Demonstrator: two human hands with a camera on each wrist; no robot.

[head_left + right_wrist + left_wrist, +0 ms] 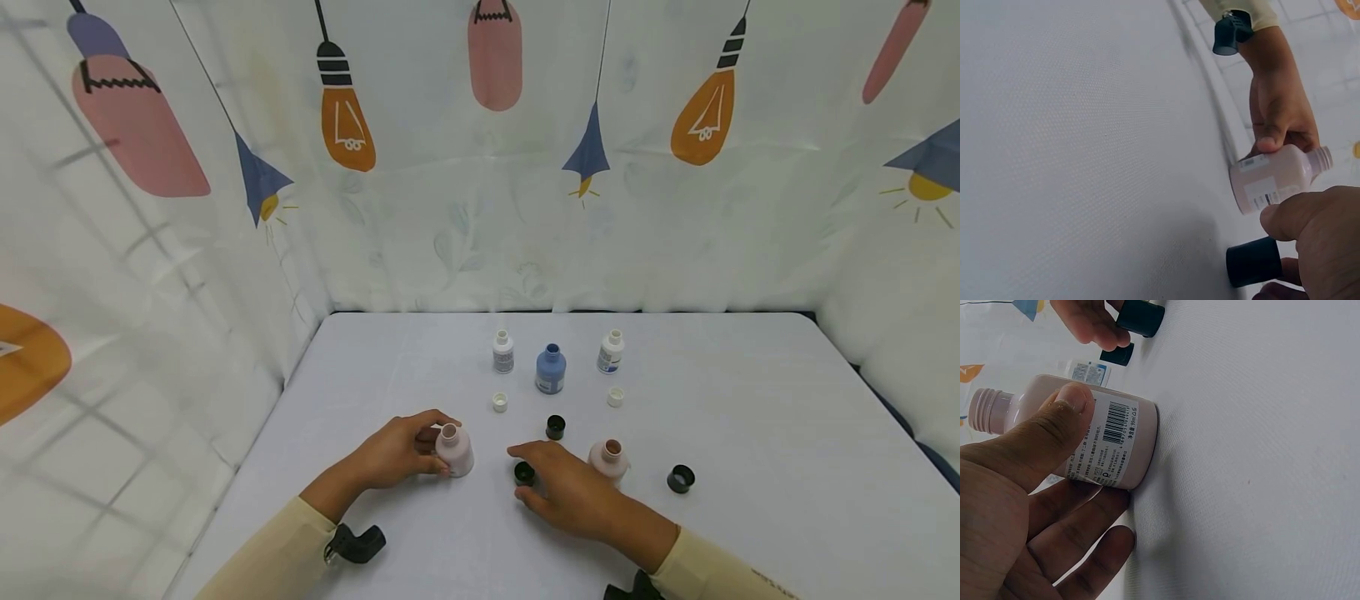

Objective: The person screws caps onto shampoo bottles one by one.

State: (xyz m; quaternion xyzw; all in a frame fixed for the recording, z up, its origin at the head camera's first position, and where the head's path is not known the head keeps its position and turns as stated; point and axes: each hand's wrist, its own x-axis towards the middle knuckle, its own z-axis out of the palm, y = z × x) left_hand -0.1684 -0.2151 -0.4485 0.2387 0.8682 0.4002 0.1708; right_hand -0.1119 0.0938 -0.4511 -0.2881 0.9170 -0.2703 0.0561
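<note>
My left hand holds an uncapped pale pink bottle upright at the table's left-middle. In the left wrist view its thumb lies across the label of this bottle, and the other fingers are behind and below. My right hand is around a dark cap standing on the table, thumb on the near side and fingers on the far side. In the right wrist view the thumb is apart from the cap, and a fingertip is close behind it; whether it touches is unclear.
A second open pink bottle stands just beyond my right hand. Farther back are two white bottles and a blue bottle, all uncapped. Two white caps and two more dark caps lie around them. Patterned curtains enclose the table.
</note>
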